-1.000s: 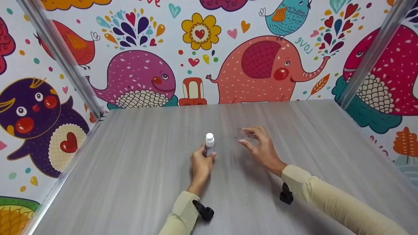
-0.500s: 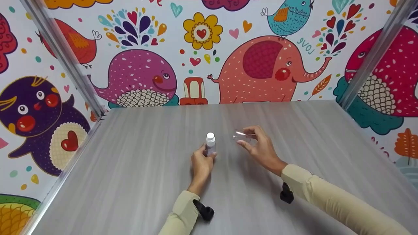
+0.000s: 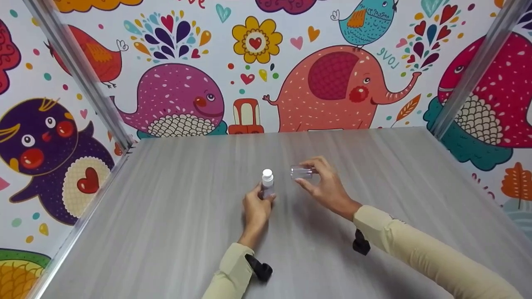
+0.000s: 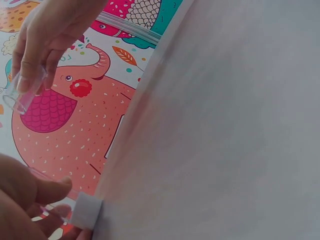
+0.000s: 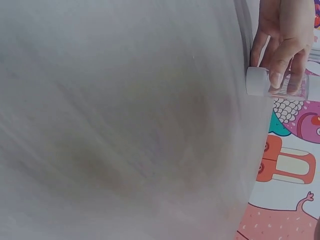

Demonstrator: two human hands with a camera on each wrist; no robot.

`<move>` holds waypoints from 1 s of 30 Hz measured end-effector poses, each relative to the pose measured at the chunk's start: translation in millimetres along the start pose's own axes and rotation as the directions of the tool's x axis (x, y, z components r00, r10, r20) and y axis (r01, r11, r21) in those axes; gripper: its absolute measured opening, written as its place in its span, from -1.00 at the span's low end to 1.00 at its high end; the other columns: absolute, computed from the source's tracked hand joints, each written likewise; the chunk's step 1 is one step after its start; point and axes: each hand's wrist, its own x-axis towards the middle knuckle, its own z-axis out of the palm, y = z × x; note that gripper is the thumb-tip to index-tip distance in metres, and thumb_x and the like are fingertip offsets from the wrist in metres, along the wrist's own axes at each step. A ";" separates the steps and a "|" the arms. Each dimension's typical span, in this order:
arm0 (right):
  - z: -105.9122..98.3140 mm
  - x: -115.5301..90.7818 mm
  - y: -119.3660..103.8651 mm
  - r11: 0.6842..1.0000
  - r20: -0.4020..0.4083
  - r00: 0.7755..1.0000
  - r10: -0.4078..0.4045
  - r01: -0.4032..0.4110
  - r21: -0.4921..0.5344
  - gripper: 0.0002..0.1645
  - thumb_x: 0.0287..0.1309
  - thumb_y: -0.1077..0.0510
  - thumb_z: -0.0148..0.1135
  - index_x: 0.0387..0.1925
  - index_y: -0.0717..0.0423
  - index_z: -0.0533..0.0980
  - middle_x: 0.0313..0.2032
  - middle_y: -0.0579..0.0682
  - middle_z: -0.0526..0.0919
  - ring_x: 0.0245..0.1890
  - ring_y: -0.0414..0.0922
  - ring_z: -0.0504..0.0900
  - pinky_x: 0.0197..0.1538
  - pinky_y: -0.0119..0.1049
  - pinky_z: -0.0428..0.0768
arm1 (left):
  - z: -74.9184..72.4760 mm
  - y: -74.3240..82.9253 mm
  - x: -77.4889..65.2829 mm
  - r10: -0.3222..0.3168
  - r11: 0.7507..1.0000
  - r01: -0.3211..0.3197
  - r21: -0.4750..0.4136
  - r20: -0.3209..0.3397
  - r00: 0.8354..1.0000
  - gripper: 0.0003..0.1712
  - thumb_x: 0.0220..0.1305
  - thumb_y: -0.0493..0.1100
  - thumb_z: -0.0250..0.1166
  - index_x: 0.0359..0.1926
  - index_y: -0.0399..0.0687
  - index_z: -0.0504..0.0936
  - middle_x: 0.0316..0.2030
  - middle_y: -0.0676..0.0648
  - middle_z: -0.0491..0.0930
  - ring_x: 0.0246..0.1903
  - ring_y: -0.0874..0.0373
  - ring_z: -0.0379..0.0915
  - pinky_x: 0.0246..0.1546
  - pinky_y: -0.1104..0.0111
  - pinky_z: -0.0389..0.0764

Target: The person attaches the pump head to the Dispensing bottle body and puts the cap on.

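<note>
In the head view my left hand grips a small clear bottle with a white top, held upright over the table. The right wrist view shows the bottle's white base by the table surface, fingers wrapped round its clear body. To the right, my right hand pinches a clear cap between thumb and fingers. That cap lies sideways, apart from the bottle. In the left wrist view the cap's open rim points down, away from the right hand.
A grey wood-grain table spreads beneath both hands. Behind it stands a wall printed with cartoon animals, with metal posts at the corners. Black straps hang at the sleeve cuffs.
My right hand has moved slightly left and up, and turned the clear cap so it lies sideways towards the bottle. The left hand and bottle have stayed in place.
</note>
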 end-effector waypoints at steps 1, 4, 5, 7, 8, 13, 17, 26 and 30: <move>0.4 0.4 -0.5 1.000 0.006 1.000 -0.006 0.006 -0.002 -0.49 0.05 0.18 0.51 0.06 0.11 0.55 -0.04 0.01 0.56 0.01 -0.05 0.61 0.13 -0.06 0.63 | 0.0 0.0 0.0 0.001 1.000 -0.001 0.004 -0.001 1.000 -0.42 0.10 -0.39 0.44 0.20 -0.32 0.59 -0.02 -0.32 0.71 0.01 -0.13 0.68 0.08 0.04 0.62; 0.3 2.3 -2.8 1.000 0.026 0.999 -0.018 0.019 -0.014 -0.47 0.04 0.18 0.51 0.08 0.14 0.55 -0.03 0.02 0.56 0.03 0.00 0.61 0.13 -0.07 0.63 | 0.2 0.3 -0.3 0.004 1.000 -0.004 0.008 -0.003 1.000 -0.42 0.08 -0.38 0.45 0.18 -0.32 0.60 -0.03 -0.33 0.71 0.00 -0.13 0.69 0.06 0.05 0.62; 0.0 3.4 -3.7 1.000 0.032 0.999 -0.022 0.022 -0.020 -0.46 0.05 0.17 0.51 0.08 0.14 0.55 -0.03 0.03 0.56 0.03 0.00 0.60 0.13 -0.07 0.63 | 0.1 0.5 -0.3 0.005 1.000 -0.005 0.005 -0.003 1.000 -0.42 0.08 -0.38 0.45 0.18 -0.32 0.60 -0.03 -0.33 0.71 -0.01 -0.13 0.69 0.06 0.05 0.63; -0.4 6.1 -5.7 0.999 0.043 0.999 -0.032 0.033 -0.028 -0.45 0.06 0.17 0.50 0.09 0.17 0.54 -0.02 0.06 0.57 0.03 -0.01 0.60 0.13 -0.08 0.63 | -0.1 0.8 -0.4 0.005 1.000 -0.005 0.006 -0.002 1.000 -0.42 0.09 -0.38 0.46 0.19 -0.32 0.60 -0.02 -0.33 0.71 -0.01 -0.13 0.69 0.06 0.05 0.63; -0.6 7.6 -7.0 0.999 0.052 0.998 -0.036 0.038 -0.035 -0.44 0.06 0.15 0.50 0.10 0.18 0.53 -0.01 0.07 0.57 0.04 -0.02 0.60 0.14 -0.09 0.63 | -0.2 1.0 -0.5 0.005 1.000 -0.005 0.003 -0.002 1.000 -0.42 0.09 -0.38 0.45 0.19 -0.33 0.59 -0.02 -0.34 0.71 -0.01 -0.13 0.69 0.05 0.05 0.63; 1.3 11.9 -10.2 0.998 0.100 0.994 -0.045 0.049 -0.040 -0.42 0.08 0.16 0.49 0.13 0.17 0.50 0.01 0.12 0.59 0.04 -0.05 0.61 0.15 -0.13 0.63 | -0.6 -0.1 0.2 0.026 1.000 -0.026 0.010 -0.014 1.000 -0.43 0.08 -0.40 0.45 0.16 -0.39 0.59 -0.08 -0.35 0.73 -0.11 -0.11 0.71 -0.02 0.06 0.66; 3.1 13.0 -11.4 0.997 0.124 0.991 -0.042 0.050 -0.058 -0.46 0.12 0.16 0.45 0.12 0.16 0.49 0.03 0.11 0.59 0.05 -0.04 0.62 0.17 -0.14 0.62 | -0.8 -0.8 0.2 0.047 0.999 -0.047 0.014 -0.016 0.999 -0.43 0.06 -0.41 0.45 0.15 -0.43 0.59 -0.12 -0.35 0.74 -0.15 -0.10 0.71 -0.08 0.07 0.66; 4.6 19.1 -17.3 0.992 0.152 0.985 -0.084 0.097 -0.077 -0.51 0.23 0.28 0.32 0.19 0.17 0.45 0.10 0.12 0.59 0.13 -0.02 0.60 0.22 -0.13 0.59 | -1.6 -0.4 0.6 0.050 0.999 -0.050 0.015 -0.017 0.999 -0.43 0.05 -0.40 0.46 0.15 -0.38 0.61 -0.12 -0.34 0.74 -0.15 -0.09 0.70 -0.05 0.06 0.65; 6.3 22.1 -19.6 0.990 0.146 0.983 -0.114 0.124 -0.062 -0.51 0.27 0.31 0.26 0.22 0.18 0.43 0.14 0.13 0.58 0.17 -0.01 0.60 0.25 -0.17 0.57 | -1.6 -1.5 0.9 0.055 0.998 -0.055 0.008 -0.012 0.998 -0.43 0.05 -0.41 0.45 0.15 -0.38 0.61 -0.12 -0.33 0.74 -0.15 -0.09 0.70 -0.06 0.07 0.65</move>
